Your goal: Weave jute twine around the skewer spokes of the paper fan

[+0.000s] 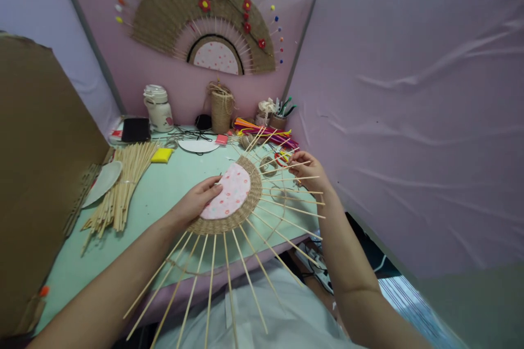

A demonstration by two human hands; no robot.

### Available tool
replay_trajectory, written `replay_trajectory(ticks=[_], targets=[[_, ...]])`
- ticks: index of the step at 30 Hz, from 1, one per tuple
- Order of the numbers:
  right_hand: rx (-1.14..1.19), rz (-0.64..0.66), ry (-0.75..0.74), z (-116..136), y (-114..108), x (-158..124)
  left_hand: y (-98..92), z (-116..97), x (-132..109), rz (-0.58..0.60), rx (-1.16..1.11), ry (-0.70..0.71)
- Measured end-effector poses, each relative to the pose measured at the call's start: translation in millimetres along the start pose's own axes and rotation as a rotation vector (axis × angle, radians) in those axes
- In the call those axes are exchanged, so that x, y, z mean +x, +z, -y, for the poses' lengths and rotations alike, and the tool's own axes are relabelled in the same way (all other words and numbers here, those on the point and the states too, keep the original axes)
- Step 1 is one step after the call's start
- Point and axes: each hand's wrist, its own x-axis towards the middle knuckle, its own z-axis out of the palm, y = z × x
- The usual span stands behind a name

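A half-woven fan lies tilted across my view, with a pink patterned half-disc (pixel 230 191) at its centre. Around the half-disc runs a band of woven brown cord (pixel 254 188), and bare thin sticks (pixel 229 283) spread out from it. My left hand (pixel 204 196) grips the half-disc near its straight edge, thumb on top. At the tips of the upper right sticks, the fingers of my right hand (pixel 307 166) are pinched together; what they hold is too small to make out. A loose strand of twine (pixel 275 232) loops across the sticks.
Bundled sticks (pixel 129 180) and a yellow packet (pixel 162 155) lie left on the green table. At the back stand a white bottle (pixel 159 109), a twine spool (pixel 221 112) and a pen holder (pixel 279 120). A finished fan (pixel 164 11) hangs on the pink wall. Cardboard (pixel 36 174) borders the left.
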Motion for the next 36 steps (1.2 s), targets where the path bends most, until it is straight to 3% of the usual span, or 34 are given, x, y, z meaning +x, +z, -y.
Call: replay_trajectory(ticks=[8, 20, 24, 27, 36], targets=[[-0.07, -0.055, 0.058, -6.5, 4.7, -12.7, -0.8, -2.7, -2.0, 0.088, -0.197, -0.064], [-0.113, -0.016, 0.031, -20.9, 0.9, -22.3, -8.2, -9.1, -2.9, 0.081, -0.152, -0.034], [-0.082, -0.106, -0.014, -19.9, 1.4, -29.2, -9.1, -7.7, -2.4, 0.073, -0.138, -0.024], [-0.021, -0.17, 0.032, -19.5, 2.2, -40.4, -9.7, -8.4, -2.8, 0.067, -0.116, -0.018], [0.247, 0.138, 0.404, -15.0, 23.3, -71.1, -11.6, -7.4, -1.5, 0.07, -0.022, -0.009]])
